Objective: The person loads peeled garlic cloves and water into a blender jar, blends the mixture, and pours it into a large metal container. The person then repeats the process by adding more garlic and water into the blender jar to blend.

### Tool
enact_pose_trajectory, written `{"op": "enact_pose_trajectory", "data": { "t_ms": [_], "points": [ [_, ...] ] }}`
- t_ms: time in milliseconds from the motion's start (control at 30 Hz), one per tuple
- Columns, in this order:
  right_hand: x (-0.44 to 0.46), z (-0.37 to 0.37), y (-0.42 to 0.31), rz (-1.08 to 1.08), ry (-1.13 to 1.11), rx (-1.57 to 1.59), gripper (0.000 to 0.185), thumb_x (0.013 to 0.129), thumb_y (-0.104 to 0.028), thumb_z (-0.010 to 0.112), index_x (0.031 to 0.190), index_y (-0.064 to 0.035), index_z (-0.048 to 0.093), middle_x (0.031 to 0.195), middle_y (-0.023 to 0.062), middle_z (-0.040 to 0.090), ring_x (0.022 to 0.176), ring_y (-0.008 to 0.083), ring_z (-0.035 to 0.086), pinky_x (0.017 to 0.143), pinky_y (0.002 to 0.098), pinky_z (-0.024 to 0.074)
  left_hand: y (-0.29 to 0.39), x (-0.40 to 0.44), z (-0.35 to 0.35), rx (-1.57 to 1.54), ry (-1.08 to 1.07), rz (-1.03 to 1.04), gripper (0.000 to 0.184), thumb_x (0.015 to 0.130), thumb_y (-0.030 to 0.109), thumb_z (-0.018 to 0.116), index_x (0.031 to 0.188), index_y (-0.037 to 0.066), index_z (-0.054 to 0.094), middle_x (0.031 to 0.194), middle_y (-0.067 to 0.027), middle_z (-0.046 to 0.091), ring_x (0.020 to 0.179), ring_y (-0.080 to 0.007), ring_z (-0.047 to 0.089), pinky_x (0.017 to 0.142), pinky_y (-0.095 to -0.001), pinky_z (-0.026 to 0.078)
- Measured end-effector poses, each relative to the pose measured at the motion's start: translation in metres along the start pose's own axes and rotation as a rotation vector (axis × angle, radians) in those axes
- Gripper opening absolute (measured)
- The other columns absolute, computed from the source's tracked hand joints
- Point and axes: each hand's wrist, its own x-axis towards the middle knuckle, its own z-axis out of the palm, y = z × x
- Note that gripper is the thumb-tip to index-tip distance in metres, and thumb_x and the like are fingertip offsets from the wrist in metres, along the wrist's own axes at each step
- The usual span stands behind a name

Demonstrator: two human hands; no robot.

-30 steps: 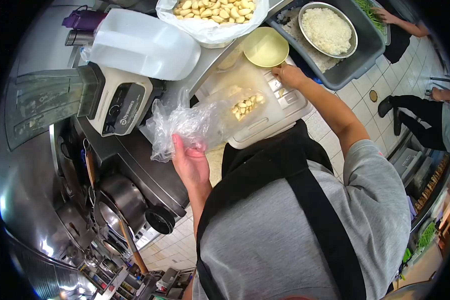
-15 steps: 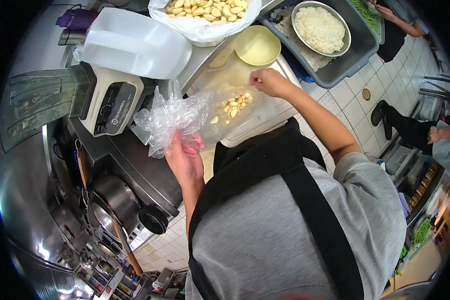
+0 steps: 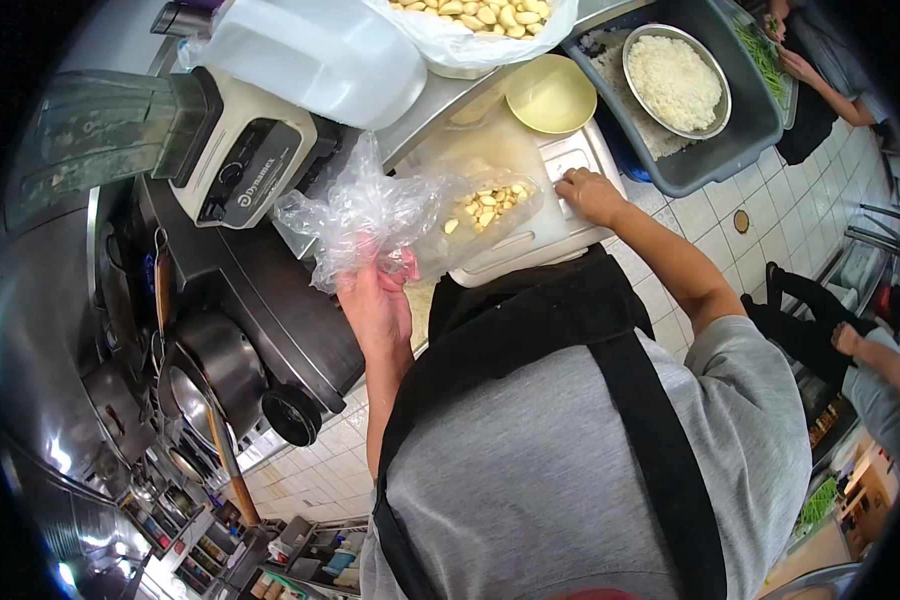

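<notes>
My left hand [image 3: 378, 300] is closed around the gathered neck of a clear plastic bag [image 3: 355, 215], whose crumpled top puffs out above the fingers. Several garlic cloves [image 3: 488, 208] lie in the bag's lower end, which rests on a pale board [image 3: 515, 160]. Near the board's right side is my right hand [image 3: 590, 196], apart from the bag, with its fingers curled and pointing down. What those fingers hold, if anything, is hidden. A pale yellow bowl [image 3: 552, 95] stands just beyond that hand.
A white bag of peeled cloves [image 3: 470, 45], a plastic jug [image 3: 310, 60] and a blender [image 3: 245, 160] stand at the back left. At the back right, a grey tub [image 3: 705, 180] holds a metal bowl of chopped white food [image 3: 675, 85]. Other people are at the right.
My right hand has moved away from the bag's cloves to the right side of the board. My left hand still grips the bag. The whole view has shifted slightly.
</notes>
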Motion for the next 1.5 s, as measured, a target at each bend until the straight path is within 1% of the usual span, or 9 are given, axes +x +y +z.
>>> {"op": "enact_pose_trajectory", "data": {
  "t_ms": [267,433,667,767,867,967,1133,1267,1500],
  "points": [
    [0.031,-0.082,-0.045,0.345,0.129,0.624,0.011,0.078,-0.008,0.058,0.088,-0.0051,0.061,0.087,0.0131,0.059,0.075,0.0246,0.060,0.068,0.0350,0.0478,0.005,0.005,0.004,-0.052,0.058,0.084,0.027,0.089,0.009,0.058,0.114,0.005,0.050,0.096,-0.0069,0.061,0.070,-0.0157,0.059,0.046,-0.0304,0.047],
    [0.055,-0.142,-0.118,-0.028,0.218,0.868,0.042,0.076,-0.016,0.072,0.115,-0.0069,0.057,0.099,0.0094,0.061,0.073,0.0143,0.056,0.066,0.0278,0.0472,0.010,0.015,0.016,0.032,0.027,0.149,0.036,0.086,0.006,0.061,0.118,0.003,0.047,0.096,-0.0075,0.061,0.074,-0.0149,0.059,0.050,-0.0321,0.051],
    [0.102,-0.195,-0.171,-0.228,0.423,0.597,0.054,0.073,-0.029,0.073,0.118,-0.0058,0.055,0.095,0.0139,0.065,0.077,0.0272,0.061,0.072,0.0345,0.0494,0.040,0.017,0.026,0.510,-0.350,0.410,0.071,0.074,0.013,0.074,0.133,0.004,0.035,0.114,-0.0129,0.056,0.100,-0.0224,0.056,0.082,-0.0345,0.049],
    [0.104,-0.219,-0.169,-0.011,0.207,0.795,0.041,0.077,-0.020,0.068,0.112,-0.0023,0.057,0.088,0.0088,0.066,0.070,0.0191,0.061,0.066,0.0317,0.0503,0.049,0.020,-0.007,1.055,-0.341,0.529,0.092,0.060,0.024,0.082,0.136,0.008,0.033,0.124,-0.0185,0.049,0.112,-0.0331,0.049,0.091,-0.0430,0.043],
    [0.096,-0.248,-0.179,0.113,0.132,0.967,0.030,0.078,-0.016,0.066,0.103,-0.0009,0.061,0.084,0.0046,0.066,0.063,0.0110,0.058,0.055,0.0246,0.0475,0.004,0.028,-0.052,1.501,-0.260,0.600,0.086,0.064,0.022,0.079,0.135,0.008,0.033,0.121,-0.0188,0.052,0.106,-0.0345,0.053,0.088,-0.0422,0.045],
    [0.093,-0.254,-0.167,0.078,0.201,1.079,0.024,0.079,-0.014,0.065,0.099,-0.0008,0.061,0.083,0.0039,0.065,0.062,0.0105,0.056,0.051,0.0231,0.0454,-0.024,0.042,-0.089,1.400,-0.223,0.294,0.063,0.071,0.018,0.073,0.126,0.006,0.046,0.107,-0.0170,0.060,0.095,-0.0338,0.059,0.083,-0.0412,0.047],
    [0.069,-0.291,-0.159,0.106,0.430,1.058,0.018,0.079,-0.009,0.063,0.096,-0.0026,0.061,0.083,0.0035,0.063,0.068,0.0120,0.058,0.051,0.0251,0.0451,0.085,0.035,-0.099,1.012,-0.179,0.499,0.015,0.079,0.008,0.063,0.092,0.000,0.066,0.083,-0.0139,0.066,0.075,-0.0233,0.064,0.071,-0.0313,0.050],
    [0.061,-0.319,-0.153,0.140,0.478,1.065,0.017,0.081,-0.010,0.063,0.097,-0.0039,0.063,0.088,0.0046,0.065,0.074,0.0129,0.060,0.052,0.0264,0.0461,0.128,0.037,-0.103,0.904,-0.311,0.600,0.013,0.085,0.006,0.060,0.095,0.001,0.065,0.088,-0.0031,0.064,0.079,-0.0085,0.056,0.070,-0.0227,0.045],
    [0.063,-0.362,-0.139,0.125,0.523,0.972,0.023,0.083,-0.011,0.058,0.103,0.0005,0.060,0.092,0.0083,0.065,0.072,0.0171,0.061,0.055,0.0290,0.0482,0.198,0.041,-0.091,0.807,-0.484,0.843,0.013,0.087,0.008,0.058,0.095,0.000,0.065,0.087,-0.0032,0.065,0.082,-0.0099,0.058,0.075,-0.0237,0.045]
  ]
}}
